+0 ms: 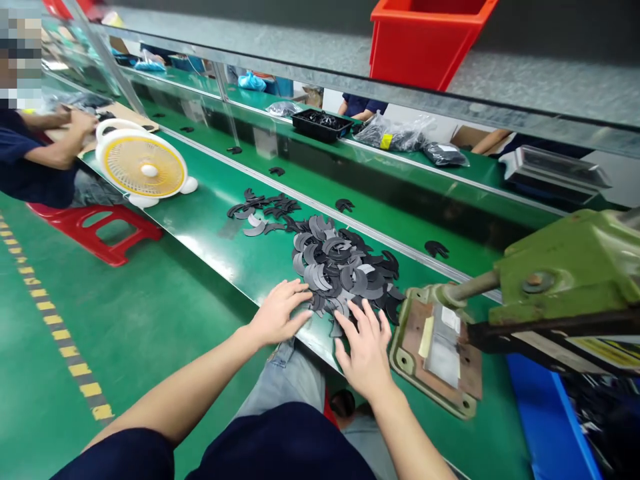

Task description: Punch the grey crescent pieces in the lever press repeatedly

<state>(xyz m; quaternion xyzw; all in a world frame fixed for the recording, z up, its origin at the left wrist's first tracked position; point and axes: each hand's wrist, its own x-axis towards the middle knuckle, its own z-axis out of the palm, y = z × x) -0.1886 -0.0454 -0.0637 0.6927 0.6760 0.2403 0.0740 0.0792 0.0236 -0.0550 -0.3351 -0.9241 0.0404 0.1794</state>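
Observation:
A heap of dark grey and black crescent-shaped pieces [345,257] lies on the green bench top [215,247] in front of me. At the heap's near left edge is my left hand [283,310], fingers stretched out and thumb apart. My right hand [366,343] reaches over the near right edge with its fingers spread, touching or just above the pieces. Neither hand grips anything that I can see. A smaller, looser group of the same pieces [265,207] lies farther left.
Right of the heap stands a green press [565,280] with its base plate [440,353]. Horseshoe-shaped pieces [345,205] are spaced along the green strip behind. A white fan [145,163] and a seated co-worker [35,153] are left. Overhead, a red bin [425,40] rests on a shelf.

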